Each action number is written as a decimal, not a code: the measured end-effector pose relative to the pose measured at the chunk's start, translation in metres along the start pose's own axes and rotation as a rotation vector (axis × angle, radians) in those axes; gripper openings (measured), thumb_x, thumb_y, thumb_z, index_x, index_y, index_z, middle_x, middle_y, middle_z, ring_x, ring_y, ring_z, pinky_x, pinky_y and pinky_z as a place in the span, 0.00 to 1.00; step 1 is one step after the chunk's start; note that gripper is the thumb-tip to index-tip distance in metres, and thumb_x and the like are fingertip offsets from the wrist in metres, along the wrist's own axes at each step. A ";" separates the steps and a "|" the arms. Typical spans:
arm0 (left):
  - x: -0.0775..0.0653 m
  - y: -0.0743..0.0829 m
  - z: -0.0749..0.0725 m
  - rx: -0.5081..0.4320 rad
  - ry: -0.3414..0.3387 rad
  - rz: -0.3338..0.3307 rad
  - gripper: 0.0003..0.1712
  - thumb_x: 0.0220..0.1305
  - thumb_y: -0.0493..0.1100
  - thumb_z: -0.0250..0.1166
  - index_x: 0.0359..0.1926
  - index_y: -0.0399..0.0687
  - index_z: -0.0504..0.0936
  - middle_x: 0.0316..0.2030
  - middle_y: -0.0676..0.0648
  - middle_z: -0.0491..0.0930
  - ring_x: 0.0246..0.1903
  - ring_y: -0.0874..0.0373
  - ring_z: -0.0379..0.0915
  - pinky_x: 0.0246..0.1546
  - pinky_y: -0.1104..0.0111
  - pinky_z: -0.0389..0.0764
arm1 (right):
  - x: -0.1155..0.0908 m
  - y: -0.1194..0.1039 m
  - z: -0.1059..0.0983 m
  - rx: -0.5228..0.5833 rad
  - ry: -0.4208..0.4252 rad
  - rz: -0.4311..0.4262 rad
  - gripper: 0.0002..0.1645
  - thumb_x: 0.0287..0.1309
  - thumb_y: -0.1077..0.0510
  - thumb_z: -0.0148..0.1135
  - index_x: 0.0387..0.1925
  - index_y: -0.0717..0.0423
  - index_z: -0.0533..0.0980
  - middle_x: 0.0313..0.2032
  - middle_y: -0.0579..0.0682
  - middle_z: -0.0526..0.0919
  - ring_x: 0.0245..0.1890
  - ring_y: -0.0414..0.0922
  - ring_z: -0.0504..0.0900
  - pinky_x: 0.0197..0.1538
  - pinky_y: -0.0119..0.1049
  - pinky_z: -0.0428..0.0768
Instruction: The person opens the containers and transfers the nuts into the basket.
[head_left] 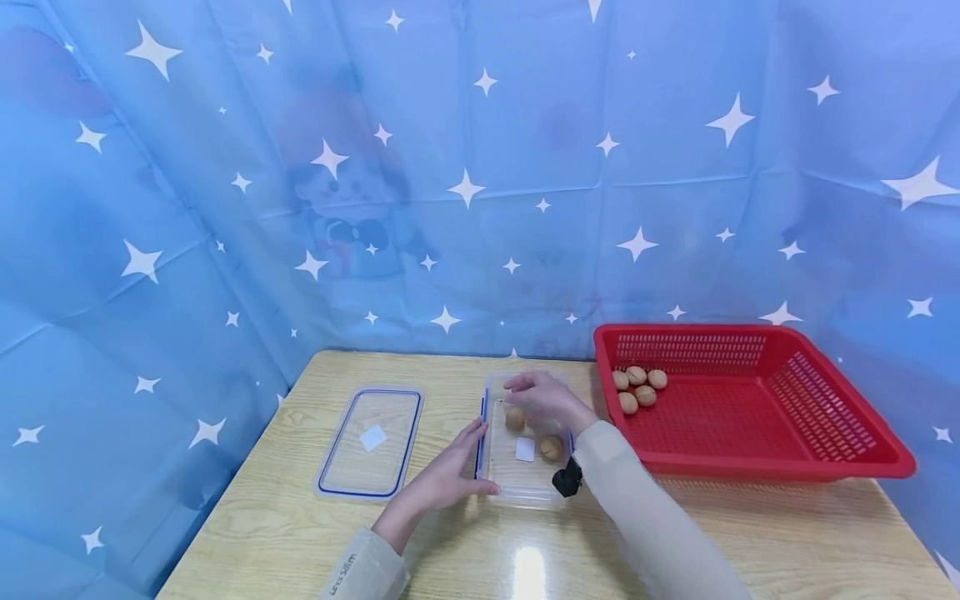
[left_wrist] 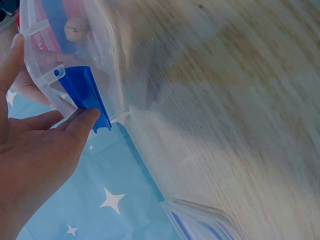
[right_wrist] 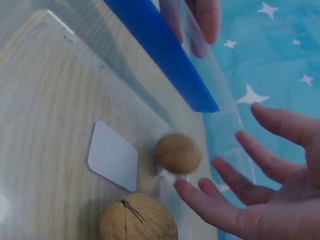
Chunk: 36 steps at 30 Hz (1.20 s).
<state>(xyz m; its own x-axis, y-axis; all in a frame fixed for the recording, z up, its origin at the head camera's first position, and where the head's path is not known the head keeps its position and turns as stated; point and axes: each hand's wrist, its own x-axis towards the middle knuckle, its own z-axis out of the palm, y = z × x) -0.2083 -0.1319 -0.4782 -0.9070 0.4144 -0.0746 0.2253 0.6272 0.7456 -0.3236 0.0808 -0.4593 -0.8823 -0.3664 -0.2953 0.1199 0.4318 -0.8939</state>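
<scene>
A clear plastic container [head_left: 501, 467] stands on the table with two walnuts inside, one farther back [head_left: 515, 418] and one nearer [head_left: 551, 449]. In the right wrist view the farther walnut [right_wrist: 178, 153] is blurred, just off the fingertips. My right hand [head_left: 551, 400] reaches over the container, fingers spread and holding nothing. My left hand [head_left: 448, 473] rests against the container's left side, fingers extended along the wall and thumb at the near corner. In the left wrist view, a fingertip touches the blue latch [left_wrist: 86, 92]. A white square [head_left: 525, 449] shows between the walnuts.
A clear lid with a blue seal [head_left: 367, 483] lies left of the container, a white square [head_left: 372, 437] on it. To the right stands a red plastic basket [head_left: 750, 417] with several walnuts [head_left: 636, 376] at its left end. A blue star-patterned curtain [head_left: 465, 250] hangs behind the table.
</scene>
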 end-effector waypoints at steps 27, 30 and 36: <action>0.000 0.000 -0.001 0.018 -0.001 -0.003 0.57 0.58 0.53 0.72 0.78 0.39 0.51 0.79 0.37 0.44 0.77 0.37 0.46 0.75 0.42 0.55 | 0.023 0.006 0.011 -0.005 -0.074 0.098 0.25 0.58 0.69 0.66 0.58 0.68 0.76 0.52 0.60 0.81 0.46 0.50 0.85 0.55 0.43 0.86; 0.001 0.000 -0.001 0.017 -0.002 -0.004 0.57 0.58 0.54 0.72 0.78 0.39 0.51 0.79 0.37 0.44 0.77 0.37 0.46 0.75 0.42 0.56 | 0.024 0.006 0.011 -0.035 -0.081 0.090 0.24 0.59 0.69 0.65 0.57 0.68 0.76 0.53 0.61 0.82 0.46 0.50 0.86 0.55 0.42 0.86; 0.001 -0.001 -0.001 0.009 -0.003 -0.006 0.57 0.58 0.54 0.72 0.78 0.39 0.51 0.79 0.38 0.44 0.77 0.37 0.46 0.75 0.42 0.56 | 0.027 0.006 0.012 -0.064 -0.087 0.079 0.22 0.60 0.69 0.64 0.56 0.68 0.77 0.50 0.61 0.84 0.44 0.48 0.86 0.52 0.39 0.87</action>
<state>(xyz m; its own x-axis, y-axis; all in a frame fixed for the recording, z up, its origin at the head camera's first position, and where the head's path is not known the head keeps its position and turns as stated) -0.2096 -0.1329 -0.4787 -0.9072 0.4127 -0.0814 0.2229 0.6358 0.7390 -0.3416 0.0635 -0.4765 -0.8284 -0.3977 -0.3945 0.1557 0.5130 -0.8441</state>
